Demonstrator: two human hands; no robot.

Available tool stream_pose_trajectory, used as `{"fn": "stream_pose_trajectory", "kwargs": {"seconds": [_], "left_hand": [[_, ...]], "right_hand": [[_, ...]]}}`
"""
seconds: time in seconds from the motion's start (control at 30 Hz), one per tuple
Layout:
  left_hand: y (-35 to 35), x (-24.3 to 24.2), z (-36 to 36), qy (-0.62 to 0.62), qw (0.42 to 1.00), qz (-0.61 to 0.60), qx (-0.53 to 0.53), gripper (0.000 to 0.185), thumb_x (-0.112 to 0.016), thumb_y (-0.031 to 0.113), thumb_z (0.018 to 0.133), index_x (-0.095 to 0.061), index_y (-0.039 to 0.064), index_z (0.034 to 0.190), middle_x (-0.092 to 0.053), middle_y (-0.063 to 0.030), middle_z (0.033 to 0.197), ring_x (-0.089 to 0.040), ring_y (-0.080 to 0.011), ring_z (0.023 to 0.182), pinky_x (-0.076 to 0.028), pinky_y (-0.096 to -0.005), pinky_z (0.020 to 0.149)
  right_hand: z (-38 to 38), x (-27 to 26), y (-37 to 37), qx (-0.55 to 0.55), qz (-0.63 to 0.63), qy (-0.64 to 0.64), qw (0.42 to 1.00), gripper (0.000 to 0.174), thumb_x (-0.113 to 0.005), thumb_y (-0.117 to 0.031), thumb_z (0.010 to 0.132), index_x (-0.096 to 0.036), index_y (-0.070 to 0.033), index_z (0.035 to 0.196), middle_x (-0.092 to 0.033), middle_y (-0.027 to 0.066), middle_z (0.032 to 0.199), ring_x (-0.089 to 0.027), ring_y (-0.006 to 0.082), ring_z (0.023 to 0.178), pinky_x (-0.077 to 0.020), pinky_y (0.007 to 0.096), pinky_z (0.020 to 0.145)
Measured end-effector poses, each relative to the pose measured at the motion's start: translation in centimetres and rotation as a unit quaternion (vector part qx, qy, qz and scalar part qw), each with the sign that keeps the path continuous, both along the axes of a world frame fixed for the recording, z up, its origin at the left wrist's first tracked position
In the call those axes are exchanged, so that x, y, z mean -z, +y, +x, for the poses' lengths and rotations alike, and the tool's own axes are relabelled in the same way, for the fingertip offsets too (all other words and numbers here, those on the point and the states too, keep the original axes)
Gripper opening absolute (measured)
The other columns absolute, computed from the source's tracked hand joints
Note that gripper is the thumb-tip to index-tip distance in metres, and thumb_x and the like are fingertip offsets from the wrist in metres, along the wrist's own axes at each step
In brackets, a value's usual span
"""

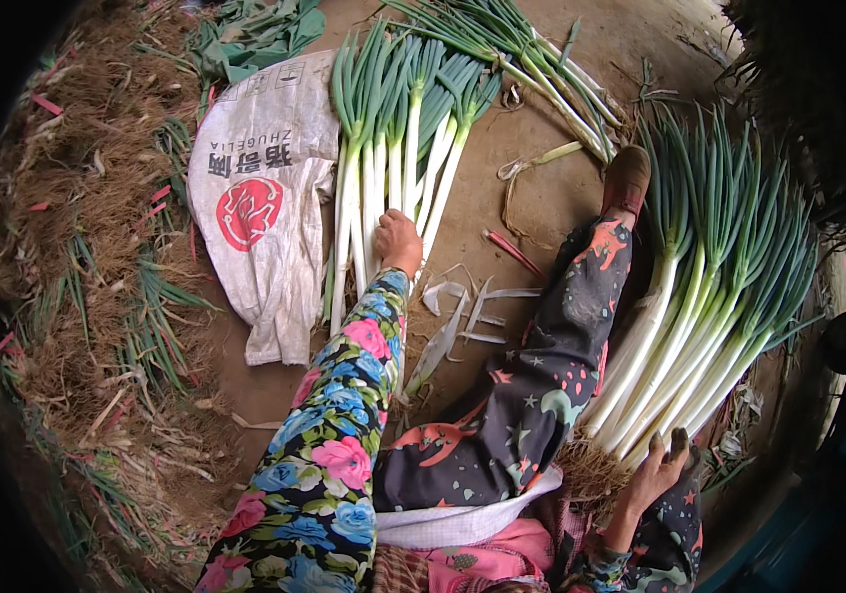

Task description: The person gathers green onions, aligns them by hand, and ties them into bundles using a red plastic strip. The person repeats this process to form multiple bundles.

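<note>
My left hand (399, 239), its arm stretched forward, has its fingers curled on the white stems of a laid-out row of large green onions (367, 174). What lies under the fingers is partly hidden by the hand and the floral sleeve. At lower right, my right hand (656, 468) is beside the root end of a thick pile of green onions (697, 311). Its fingers are apart, with dark fingertips near the lowest white stems; nothing shows in its grasp. Bushy brown roots (597, 467) hang at the pile's near end, by my lap.
A white woven sack (267, 193) with red print lies left of the row. Beyond it spreads a heap of rooty onions (96, 296). More green onions (564, 74) lie at the top. Red ties (515, 254) and peeled leaf scraps (449, 326) litter the dirt floor near my outstretched leg (556, 356).
</note>
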State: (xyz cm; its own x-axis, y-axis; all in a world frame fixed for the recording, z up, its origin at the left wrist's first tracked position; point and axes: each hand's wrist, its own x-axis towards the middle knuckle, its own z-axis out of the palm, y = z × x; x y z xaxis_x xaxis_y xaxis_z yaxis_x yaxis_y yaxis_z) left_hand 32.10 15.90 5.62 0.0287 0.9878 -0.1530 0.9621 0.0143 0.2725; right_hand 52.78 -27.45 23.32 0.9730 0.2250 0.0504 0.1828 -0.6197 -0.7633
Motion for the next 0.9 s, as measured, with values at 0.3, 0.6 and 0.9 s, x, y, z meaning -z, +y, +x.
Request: {"fn": "stream_pose_trajectory", "kwargs": {"seconds": [0.3, 0.6, 0.9], "left_hand": [[2.8, -0.5, -2.9, -0.016, 0.993, -0.083, 0.089, 0.058, -0.075, 0.025, 0.064, -0.057, -0.012, 0.105, -0.063, -0.0243, 0.097, -0.063, -0.038, 0.089, -0.053, -0.037, 0.082], [-12.1, -15.6, -8.6, -0.615, 0.671, -0.412, 0.042, 0.049, -0.066, -0.003, 0.079, -0.045, -0.006, 0.123, -0.059, -0.0114, 0.105, -0.058, -0.0169, 0.1, -0.048, -0.0291, 0.089], [-14.8, -19.5, -8.0, -0.663, 0.637, -0.392, -0.026, 0.03, -0.06, 0.023, 0.092, -0.054, -0.002, 0.109, -0.062, -0.0078, 0.09, -0.062, -0.0153, 0.081, -0.054, -0.0293, 0.073]], "right_hand": [[-8.3, -6.2, 12.6, -0.236, 0.117, 0.052, 0.963, 0.04, -0.061, -0.005, 0.086, -0.051, 0.006, 0.123, -0.058, 0.0161, 0.118, -0.056, 0.0223, 0.107, -0.0413, 0.0319, 0.096], [-15.6, -2.0, 24.5, -0.311, 0.123, 0.538, 0.774, 0.039, -0.061, -0.024, 0.09, -0.059, 0.009, 0.111, -0.063, 0.012, 0.1, -0.058, 0.0177, 0.09, -0.0458, 0.0298, 0.08], [-16.5, -5.3, 15.7, -0.241, 0.114, 0.684, 0.679, 0.034, -0.061, -0.027, 0.092, -0.06, 0.005, 0.103, -0.06, 0.0053, 0.084, -0.058, 0.012, 0.07, -0.0489, 0.0271, 0.059]]}}
